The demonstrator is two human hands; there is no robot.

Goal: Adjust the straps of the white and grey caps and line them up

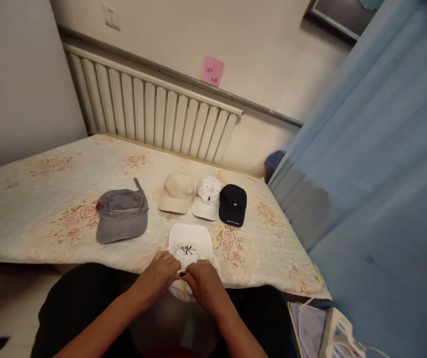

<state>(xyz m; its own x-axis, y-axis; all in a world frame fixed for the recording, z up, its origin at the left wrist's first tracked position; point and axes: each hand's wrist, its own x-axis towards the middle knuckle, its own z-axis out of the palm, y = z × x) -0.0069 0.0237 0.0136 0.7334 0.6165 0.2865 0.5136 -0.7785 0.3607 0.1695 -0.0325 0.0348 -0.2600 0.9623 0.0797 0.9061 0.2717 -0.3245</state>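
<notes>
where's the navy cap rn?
Head view: navy cap lies right of centre on the floral bedspread, rightmost of the back row, beside the white cap.

Both forearms enter from the lower edge, bare, converging toward the centre. Left hand (160, 274) is palm down, fingers curled inward in a pinch. Right hand (205, 281) lies just beside it, knuckles up, fingers likewise curled. The fingertips of the two hands meet or nearly meet. Wrists are level.
</notes>
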